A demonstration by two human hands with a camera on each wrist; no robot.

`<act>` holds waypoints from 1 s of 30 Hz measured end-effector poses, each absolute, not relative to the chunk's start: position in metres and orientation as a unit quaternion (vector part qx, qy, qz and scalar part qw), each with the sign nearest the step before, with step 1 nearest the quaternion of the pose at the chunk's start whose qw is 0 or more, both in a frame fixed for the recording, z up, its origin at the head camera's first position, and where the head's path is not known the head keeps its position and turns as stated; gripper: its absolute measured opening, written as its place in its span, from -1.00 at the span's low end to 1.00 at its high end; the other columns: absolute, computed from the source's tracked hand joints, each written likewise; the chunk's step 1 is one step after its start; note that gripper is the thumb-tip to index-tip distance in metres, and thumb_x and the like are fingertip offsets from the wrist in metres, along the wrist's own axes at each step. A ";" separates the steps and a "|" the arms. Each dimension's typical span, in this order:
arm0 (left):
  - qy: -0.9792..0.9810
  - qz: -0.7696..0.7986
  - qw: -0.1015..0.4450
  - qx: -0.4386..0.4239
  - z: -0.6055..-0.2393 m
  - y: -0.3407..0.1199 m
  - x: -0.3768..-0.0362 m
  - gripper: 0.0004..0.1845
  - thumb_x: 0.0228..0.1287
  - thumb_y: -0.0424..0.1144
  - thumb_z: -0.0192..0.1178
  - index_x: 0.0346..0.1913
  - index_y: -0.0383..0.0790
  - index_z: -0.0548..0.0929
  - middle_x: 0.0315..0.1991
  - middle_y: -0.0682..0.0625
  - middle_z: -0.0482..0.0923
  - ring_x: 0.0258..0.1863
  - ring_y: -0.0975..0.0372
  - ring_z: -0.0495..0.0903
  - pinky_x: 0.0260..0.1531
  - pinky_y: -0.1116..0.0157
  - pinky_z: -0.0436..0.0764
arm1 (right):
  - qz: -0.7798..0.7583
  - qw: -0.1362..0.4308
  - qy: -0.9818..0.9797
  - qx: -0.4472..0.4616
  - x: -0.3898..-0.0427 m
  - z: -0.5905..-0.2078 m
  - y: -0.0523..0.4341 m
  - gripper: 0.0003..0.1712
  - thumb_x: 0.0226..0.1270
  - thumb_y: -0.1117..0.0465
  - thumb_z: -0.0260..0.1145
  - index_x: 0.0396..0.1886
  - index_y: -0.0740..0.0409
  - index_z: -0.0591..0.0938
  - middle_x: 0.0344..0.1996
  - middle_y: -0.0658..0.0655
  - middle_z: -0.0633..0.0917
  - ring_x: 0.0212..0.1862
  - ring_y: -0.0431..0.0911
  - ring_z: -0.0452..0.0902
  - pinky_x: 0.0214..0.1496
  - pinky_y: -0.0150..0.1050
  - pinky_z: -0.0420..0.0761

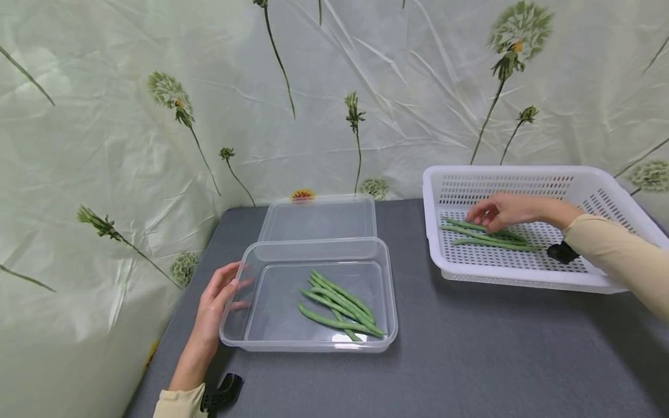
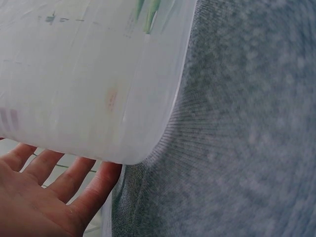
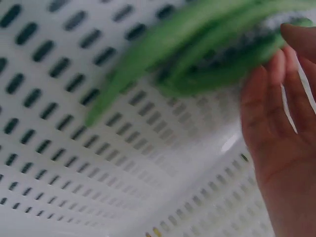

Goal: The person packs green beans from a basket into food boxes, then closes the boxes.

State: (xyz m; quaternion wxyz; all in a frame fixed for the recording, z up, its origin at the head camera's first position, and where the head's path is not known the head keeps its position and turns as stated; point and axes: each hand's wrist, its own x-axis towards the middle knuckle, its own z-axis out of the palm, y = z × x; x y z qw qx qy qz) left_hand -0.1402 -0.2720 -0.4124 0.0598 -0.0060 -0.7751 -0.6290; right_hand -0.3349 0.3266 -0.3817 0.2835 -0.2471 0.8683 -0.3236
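A clear plastic container (image 1: 313, 248) stands on the grey table and holds several green beans (image 1: 340, 305). My left hand (image 1: 230, 290) rests flat against its left wall, fingers straight; in the left wrist view the left hand (image 2: 44, 197) lies beside the container (image 2: 89, 74). At the right, a white perforated basket (image 1: 522, 174) holds a few more green beans (image 1: 491, 237). My right hand (image 1: 485, 216) hovers over them with its fingertips at their left ends. In the right wrist view the right hand (image 3: 281, 123) has its fingers close to the blurred beans (image 3: 187, 44), not wrapped round them.
The container's clear lid (image 1: 319, 217) lies flat just behind it. A flower-printed sheet (image 1: 130, 145) covers the walls at the back and left. The grey table surface (image 1: 470, 360) stretches between container and basket and toward the front.
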 end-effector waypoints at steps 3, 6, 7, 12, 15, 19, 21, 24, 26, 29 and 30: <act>-0.774 -0.631 0.059 -0.008 -0.412 -0.272 -0.141 -0.56 0.60 -0.15 -0.10 0.38 -0.30 0.31 0.28 -0.18 0.41 0.10 0.18 0.57 -0.21 0.18 0.65 | -0.311 0.266 0.876 -0.255 -0.336 -0.383 0.325 -0.50 0.09 0.50 0.33 0.10 0.38 0.56 -0.24 0.14 0.57 -0.19 -0.06 0.47 -0.22 -0.29 0.54; -0.773 -0.632 0.057 -0.009 -0.411 -0.273 -0.141 -0.56 0.60 -0.15 -0.10 0.38 -0.30 0.30 0.29 -0.20 0.39 0.10 0.18 0.57 -0.21 0.18 0.65 | -0.306 0.256 0.879 -0.261 -0.336 -0.385 0.323 -0.55 0.09 0.51 0.33 0.05 0.36 0.58 -0.29 0.13 0.56 -0.23 -0.08 0.46 -0.24 -0.29 0.52; -0.773 -0.632 0.056 -0.009 -0.412 -0.273 -0.141 -0.56 0.60 -0.15 -0.10 0.38 -0.30 0.30 0.30 -0.20 0.39 0.10 0.18 0.57 -0.21 0.18 0.65 | -0.305 0.255 0.879 -0.263 -0.336 -0.385 0.323 -0.56 0.10 0.51 0.32 0.04 0.37 0.59 -0.30 0.13 0.56 -0.24 -0.09 0.46 -0.24 -0.28 0.53; -0.772 -0.634 0.057 -0.007 -0.412 -0.273 -0.141 -0.56 0.60 -0.16 -0.10 0.37 -0.31 0.30 0.29 -0.18 0.40 0.10 0.18 0.57 -0.22 0.18 0.65 | -0.316 0.255 0.877 -0.258 -0.337 -0.384 0.325 -0.62 0.14 0.51 0.32 0.01 0.38 0.60 -0.29 0.15 0.58 -0.26 -0.12 0.45 -0.26 -0.30 0.52; -0.773 -0.631 0.058 -0.007 -0.413 -0.273 -0.141 -0.56 0.60 -0.17 -0.10 0.37 -0.31 0.30 0.29 -0.19 0.40 0.10 0.18 0.57 -0.22 0.18 0.65 | -0.319 0.246 0.878 -0.258 -0.337 -0.380 0.326 -0.62 0.15 0.52 0.30 0.02 0.41 0.60 -0.27 0.16 0.60 -0.24 -0.12 0.46 -0.25 -0.30 0.53; -0.776 -0.629 0.058 -0.007 -0.413 -0.272 -0.142 -0.56 0.60 -0.16 -0.10 0.37 -0.30 0.31 0.30 -0.20 0.39 0.10 0.18 0.57 -0.22 0.19 0.64 | -0.315 0.230 0.883 -0.262 -0.336 -0.375 0.327 -0.62 0.20 0.51 0.28 0.05 0.44 0.59 -0.22 0.16 0.62 -0.22 -0.12 0.49 -0.26 -0.27 0.57; -0.775 -0.629 0.057 -0.007 -0.413 -0.272 -0.142 -0.56 0.60 -0.16 -0.10 0.38 -0.29 0.31 0.30 -0.19 0.38 0.10 0.19 0.57 -0.21 0.19 0.64 | -0.312 0.226 0.884 -0.264 -0.335 -0.373 0.328 -0.62 0.24 0.50 0.27 0.08 0.46 0.57 -0.20 0.17 0.62 -0.20 -0.12 0.50 -0.26 -0.26 0.58; -0.776 -0.628 0.057 -0.007 -0.413 -0.272 -0.142 -0.56 0.60 -0.16 -0.10 0.38 -0.29 0.31 0.30 -0.19 0.39 0.10 0.19 0.57 -0.21 0.18 0.64 | -0.311 0.227 0.885 -0.262 -0.334 -0.370 0.330 -0.60 0.28 0.49 0.26 0.12 0.49 0.54 -0.18 0.20 0.63 -0.19 -0.11 0.51 -0.24 -0.25 0.59; -0.777 -0.627 0.058 -0.005 -0.413 -0.272 -0.141 -0.56 0.60 -0.16 -0.10 0.37 -0.29 0.31 0.30 -0.19 0.39 0.10 0.19 0.57 -0.22 0.18 0.64 | -0.311 0.228 0.886 -0.259 -0.333 -0.368 0.330 -0.59 0.30 0.48 0.25 0.15 0.50 0.51 -0.18 0.21 0.63 -0.20 -0.09 0.52 -0.27 -0.24 0.59; -0.779 -0.625 0.058 -0.004 -0.413 -0.272 -0.141 -0.57 0.60 -0.16 -0.11 0.38 -0.29 0.31 0.30 -0.20 0.40 0.10 0.19 0.57 -0.22 0.18 0.64 | -0.319 0.232 0.885 -0.247 -0.330 -0.364 0.331 -0.57 0.34 0.46 0.23 0.19 0.50 0.48 -0.18 0.22 0.62 -0.24 -0.05 0.52 -0.33 -0.21 0.58; -0.779 -0.624 0.058 -0.004 -0.413 -0.272 -0.141 -0.57 0.60 -0.15 -0.11 0.38 -0.29 0.31 0.30 -0.20 0.39 0.10 0.19 0.57 -0.22 0.18 0.64 | -0.324 0.233 0.884 -0.242 -0.329 -0.363 0.331 -0.57 0.35 0.46 0.22 0.20 0.50 0.47 -0.19 0.24 0.61 -0.27 -0.04 0.52 -0.35 -0.20 0.58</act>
